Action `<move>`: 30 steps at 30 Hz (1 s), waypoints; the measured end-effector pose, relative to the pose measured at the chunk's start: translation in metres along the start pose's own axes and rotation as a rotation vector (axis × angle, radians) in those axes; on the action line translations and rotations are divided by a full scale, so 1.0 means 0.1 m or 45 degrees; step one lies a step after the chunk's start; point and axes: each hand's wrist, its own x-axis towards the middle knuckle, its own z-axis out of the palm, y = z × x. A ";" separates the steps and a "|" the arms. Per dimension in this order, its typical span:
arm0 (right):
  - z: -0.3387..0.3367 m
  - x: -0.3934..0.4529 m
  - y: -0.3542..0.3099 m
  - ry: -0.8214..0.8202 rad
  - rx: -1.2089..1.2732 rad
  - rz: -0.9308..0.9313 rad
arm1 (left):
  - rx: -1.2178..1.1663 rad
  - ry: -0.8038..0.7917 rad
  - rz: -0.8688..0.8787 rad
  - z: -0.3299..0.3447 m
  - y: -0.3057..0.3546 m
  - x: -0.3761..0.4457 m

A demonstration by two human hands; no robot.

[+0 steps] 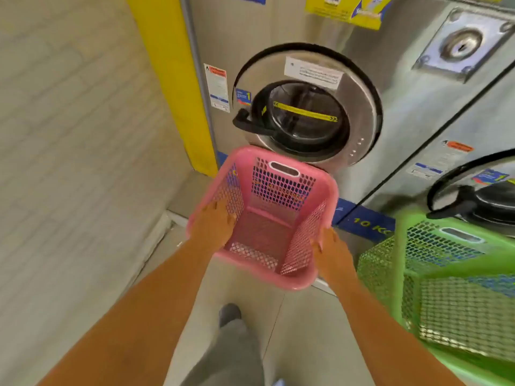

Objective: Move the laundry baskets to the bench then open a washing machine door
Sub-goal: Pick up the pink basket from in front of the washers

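I hold an empty pink mesh laundry basket [267, 215] in front of a steel washing machine. My left hand [214, 227] grips its left rim and my right hand [333, 250] grips its right rim. The basket tilts with its open top toward me, and it appears lifted off the floor. Behind it is the machine's round door [306, 107], closed, with a black handle [248, 122] on its left side. A green mesh laundry basket [451, 285] stands at the right, in front of a second machine's door [482, 196].
A pale tiled wall [78, 135] closes off the left side, with a yellow strip [172, 73] beside the machine. Grey floor tiles [301, 330] lie below. My trouser leg and shoe [230, 313] show beneath the pink basket.
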 end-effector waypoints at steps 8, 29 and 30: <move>0.48 0.43 -0.06 0.177 0.069 0.277 | 0.006 -0.062 0.076 0.17 -0.45 0.80; 1.17 1.14 0.46 0.335 0.177 0.461 | 0.045 -0.006 0.203 0.92 -1.00 1.97; 1.17 1.14 0.46 0.337 0.169 0.450 | 0.016 0.010 0.203 0.93 -0.99 1.95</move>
